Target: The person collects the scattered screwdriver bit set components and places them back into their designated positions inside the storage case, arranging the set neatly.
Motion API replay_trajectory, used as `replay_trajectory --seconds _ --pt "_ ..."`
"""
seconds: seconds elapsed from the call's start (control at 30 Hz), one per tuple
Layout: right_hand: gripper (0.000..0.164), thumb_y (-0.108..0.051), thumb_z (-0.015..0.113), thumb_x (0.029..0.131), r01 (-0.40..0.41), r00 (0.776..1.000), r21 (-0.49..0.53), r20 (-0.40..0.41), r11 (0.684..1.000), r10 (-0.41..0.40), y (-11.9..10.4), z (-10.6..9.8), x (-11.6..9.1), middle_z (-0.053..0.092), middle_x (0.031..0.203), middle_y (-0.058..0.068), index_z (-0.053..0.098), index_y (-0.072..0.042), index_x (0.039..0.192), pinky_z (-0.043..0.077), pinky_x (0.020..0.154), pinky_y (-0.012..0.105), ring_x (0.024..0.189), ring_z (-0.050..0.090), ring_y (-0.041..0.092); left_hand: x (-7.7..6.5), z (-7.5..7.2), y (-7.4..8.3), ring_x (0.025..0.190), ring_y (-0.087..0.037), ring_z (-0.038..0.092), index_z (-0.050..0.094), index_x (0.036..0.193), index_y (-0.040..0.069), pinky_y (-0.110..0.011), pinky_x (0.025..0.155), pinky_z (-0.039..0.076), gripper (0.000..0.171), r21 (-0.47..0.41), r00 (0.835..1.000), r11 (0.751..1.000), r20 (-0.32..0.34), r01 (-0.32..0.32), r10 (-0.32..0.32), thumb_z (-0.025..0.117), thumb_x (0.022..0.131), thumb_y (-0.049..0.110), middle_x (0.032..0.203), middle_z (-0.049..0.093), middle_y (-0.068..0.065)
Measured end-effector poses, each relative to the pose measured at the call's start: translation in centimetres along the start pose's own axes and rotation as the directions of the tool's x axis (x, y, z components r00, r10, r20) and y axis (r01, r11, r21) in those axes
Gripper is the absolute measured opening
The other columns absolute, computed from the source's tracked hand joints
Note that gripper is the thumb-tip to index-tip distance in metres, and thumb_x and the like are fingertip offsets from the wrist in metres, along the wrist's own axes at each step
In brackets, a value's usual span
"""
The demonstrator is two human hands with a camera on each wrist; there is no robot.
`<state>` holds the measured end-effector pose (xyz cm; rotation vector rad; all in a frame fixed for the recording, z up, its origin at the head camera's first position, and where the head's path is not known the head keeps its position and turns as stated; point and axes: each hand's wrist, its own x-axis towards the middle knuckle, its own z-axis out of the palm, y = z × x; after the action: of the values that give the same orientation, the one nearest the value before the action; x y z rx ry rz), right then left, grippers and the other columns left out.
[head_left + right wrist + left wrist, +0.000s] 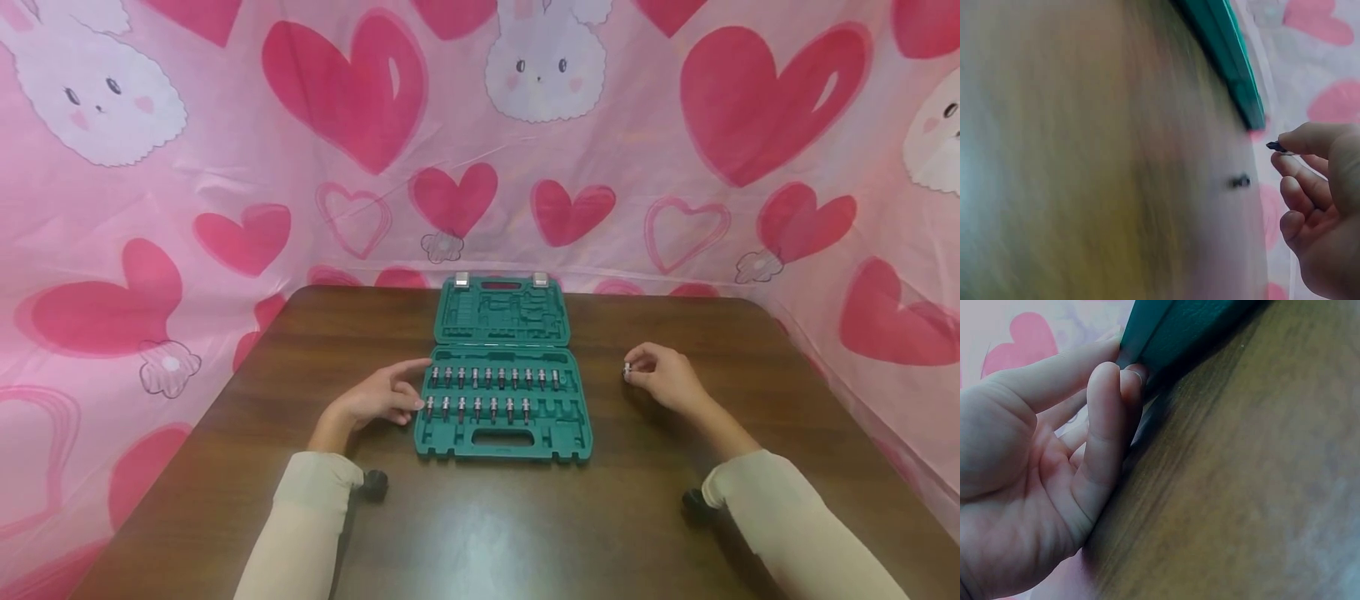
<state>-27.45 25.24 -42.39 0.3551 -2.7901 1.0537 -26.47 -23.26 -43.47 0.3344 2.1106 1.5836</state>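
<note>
A green tool case [427, 437] lies unfolded on the table, with two rows of silver bit sockets [501, 378] in its near half. Several slots at the right of the front row hold nothing. My left hand [378, 396] rests at the case's left side, fingertips touching its edge; the left wrist view has them against the green wall [1147, 331]. To the right of the case, my right hand [663, 375] pinches a small bit socket [627, 369] between thumb and fingers. Its dark pointed tip [1274, 146] sticks out in the right wrist view.
Another small dark bit socket [1239, 181] lies on the table near my right hand, blurred. The raised lid [502, 312] has moulded hollows and two pale latches. A pink cloth [480, 150] with hearts and rabbits hangs behind and beside the brown table [480, 533].
</note>
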Motion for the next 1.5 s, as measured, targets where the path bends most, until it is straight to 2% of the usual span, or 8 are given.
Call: replay_trajectory --seconds 0.33,0.8,1.13,1.5 --pt "0.017 -0.008 0.074 0.085 -0.007 0.999 0.121 0.039 0.993 0.002 -3.3 2.1 -0.5 0.066 0.085 0.005 0.067 -0.005 0.100 0.050 0.066 0.036 0.077 0.058 0.025 0.1 0.0 0.2 0.066 -0.022 0.062 0.032 0.152 0.018 -0.033 0.063 0.057 0.074 -0.009 1.000 1.000 0.004 -0.004 0.004 0.069 0.090 0.008 0.089 0.066 -0.017" --pt "0.017 -0.009 0.077 0.083 0.018 0.996 0.179 0.087 0.984 -0.034 -6.4 4.6 -1.0 0.067 0.082 0.003 0.068 -0.006 0.096 0.051 0.064 0.034 0.075 0.058 0.023 -0.1 -0.1 0.1 0.067 -0.022 0.062 0.030 0.153 0.018 -0.032 0.064 0.057 0.072 0.012 1.000 1.000 0.012 -0.002 0.002 0.067 0.091 0.008 0.090 0.067 -0.017" --pt "0.016 -0.009 0.077 0.082 -0.004 0.993 0.151 0.121 0.989 -0.014 -7.9 6.6 -1.1 0.066 0.080 0.000 0.069 -0.008 0.095 0.047 0.064 0.034 0.074 0.055 0.021 0.0 -0.1 0.1 0.067 -0.022 0.062 0.031 0.153 0.018 -0.032 0.064 0.057 0.073 0.011 1.000 1.000 0.013 -0.008 0.007 0.068 0.091 0.008 0.090 0.066 -0.017" --pt "0.015 -0.008 0.077 0.082 0.027 0.992 0.123 0.121 0.992 -0.042 -9.5 7.7 -1.5 0.064 0.079 -0.002 0.068 -0.010 0.094 0.048 0.064 0.033 0.072 0.055 0.018 0.1 -0.3 -0.2 0.068 -0.023 0.062 0.032 0.152 0.020 -0.033 0.065 0.057 0.072 0.018 1.000 1.000 0.011 0.004 -0.005 0.069 0.091 0.010 0.092 0.067 -0.017"
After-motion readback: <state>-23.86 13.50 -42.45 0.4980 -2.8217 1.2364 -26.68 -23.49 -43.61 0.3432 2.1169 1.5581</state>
